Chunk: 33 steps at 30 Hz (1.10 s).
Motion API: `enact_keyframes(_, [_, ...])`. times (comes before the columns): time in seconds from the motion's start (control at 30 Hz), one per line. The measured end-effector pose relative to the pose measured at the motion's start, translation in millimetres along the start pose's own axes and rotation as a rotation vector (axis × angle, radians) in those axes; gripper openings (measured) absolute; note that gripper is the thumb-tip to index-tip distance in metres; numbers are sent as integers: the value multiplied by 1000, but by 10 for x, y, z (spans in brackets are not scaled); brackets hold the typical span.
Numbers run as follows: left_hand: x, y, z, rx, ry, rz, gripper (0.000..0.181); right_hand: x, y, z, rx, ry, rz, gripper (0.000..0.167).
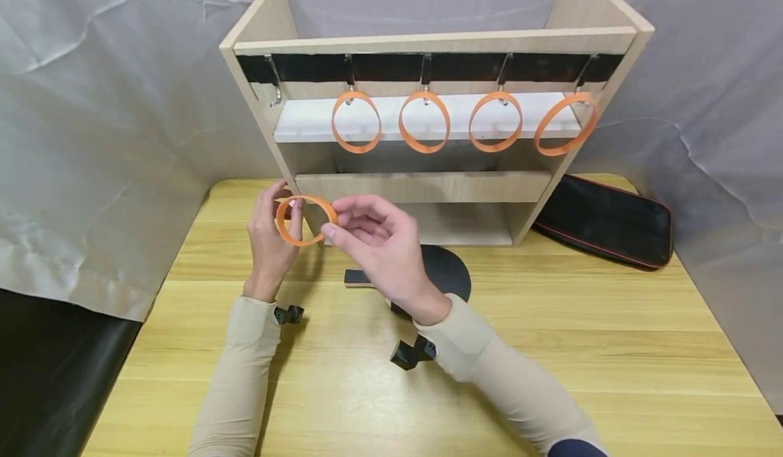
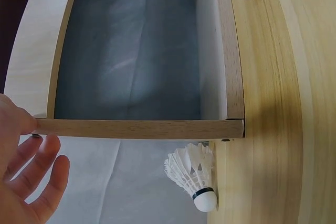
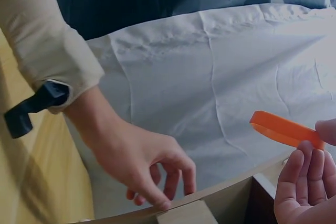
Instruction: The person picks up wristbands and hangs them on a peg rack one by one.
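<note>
My right hand pinches an orange ring between thumb and fingers, in front of the wooden shelf's left side. My left hand grips the front edge of the shelf's left side panel. In the left wrist view the thumb lies at that edge, with the fingers on the outer side. Several more orange rings hang from metal hooks along a black strip on the shelf's upper board. The leftmost hook is bare. From the head view, the held ring overlaps the left hand's fingers.
A black table tennis bat lies on the table, partly behind my right hand. At the right, a black case with red piping lies beside the shelf. A white shuttlecock lies by the shelf's left side. Grey cloth surrounds the table.
</note>
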<state>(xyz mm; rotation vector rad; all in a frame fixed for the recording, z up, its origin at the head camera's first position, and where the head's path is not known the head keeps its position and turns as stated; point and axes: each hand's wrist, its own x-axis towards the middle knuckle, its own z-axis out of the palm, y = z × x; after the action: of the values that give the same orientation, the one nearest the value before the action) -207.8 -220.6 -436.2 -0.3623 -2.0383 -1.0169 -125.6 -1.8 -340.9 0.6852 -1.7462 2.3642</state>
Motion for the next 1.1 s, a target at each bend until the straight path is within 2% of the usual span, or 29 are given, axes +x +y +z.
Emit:
enact_keyframes(0.27, [9, 15, -5, -5, 5, -28, 34, 211, -30, 85, 34, 39, -112, 30])
enact_keyframes(0.8, [11, 18, -32, -38, -3, -42, 32, 451, -56, 127, 18, 76, -176, 28])
enact_keyframes(1.1, [15, 34, -13, -69, 14, -36, 34, 540, -120, 141, -39, 109, -220, 31])
